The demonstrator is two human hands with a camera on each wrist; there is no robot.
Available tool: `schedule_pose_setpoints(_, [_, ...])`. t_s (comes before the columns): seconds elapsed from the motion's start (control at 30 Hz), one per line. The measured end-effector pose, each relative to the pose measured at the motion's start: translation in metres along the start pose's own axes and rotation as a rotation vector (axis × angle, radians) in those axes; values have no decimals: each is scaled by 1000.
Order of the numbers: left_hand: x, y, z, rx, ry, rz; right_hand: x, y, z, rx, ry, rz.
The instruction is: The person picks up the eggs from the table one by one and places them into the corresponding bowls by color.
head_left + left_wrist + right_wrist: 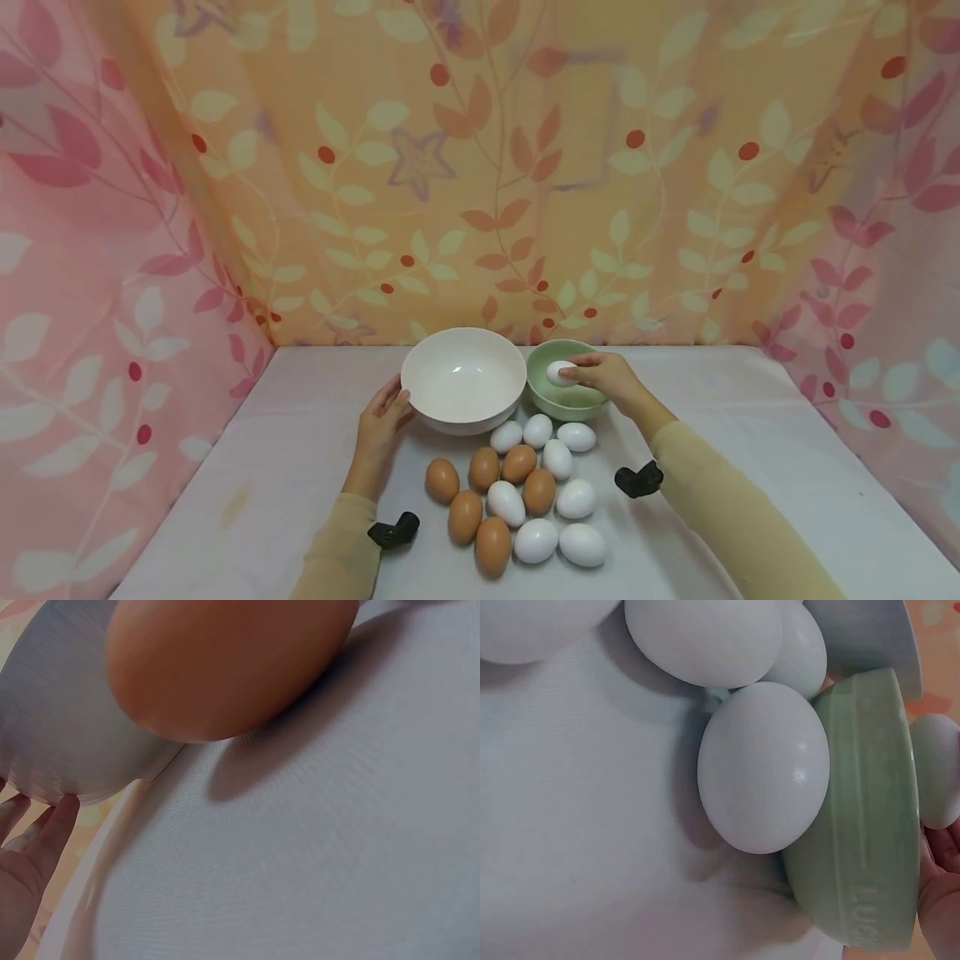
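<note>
A large white bowl [463, 375] stands at the table's back. My left hand [380, 429] rests on its left side, and in the left wrist view fairly straight fingers [60, 825] touch the bowl's outer wall. Just right of it is a smaller green bowl [566, 410]. Above the green bowl's opening, my right hand [607, 379] pinches a white egg [559, 373] between thumb and fingers. In the right wrist view that egg [939, 769] shows beyond the green rim [907, 787].
Several brown eggs [492, 546] and white eggs [582, 544] lie loosely grouped in front of the bowls. One white egg [576, 437] lies close to the green bowl. A white cloth [750, 433] covers the table; patterned curtains [495, 167] surround it.
</note>
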State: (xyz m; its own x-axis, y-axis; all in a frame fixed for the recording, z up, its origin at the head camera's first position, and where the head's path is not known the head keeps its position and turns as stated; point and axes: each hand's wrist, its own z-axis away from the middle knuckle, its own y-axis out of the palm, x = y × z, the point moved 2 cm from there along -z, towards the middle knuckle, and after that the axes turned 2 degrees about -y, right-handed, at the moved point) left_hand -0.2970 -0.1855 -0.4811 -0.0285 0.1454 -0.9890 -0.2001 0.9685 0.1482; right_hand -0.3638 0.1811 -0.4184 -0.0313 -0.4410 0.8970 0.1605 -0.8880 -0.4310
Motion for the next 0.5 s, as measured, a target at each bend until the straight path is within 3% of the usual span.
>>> schedule_pose_setpoints(0.27, [1,-1,-1,0,-14,-17,-3,6,-14,-1,-20,8])
schedule_pose_setpoints(0.5, [2,-2,-2,-1,-10,-28,-3,10,-23,-5,-4,166])
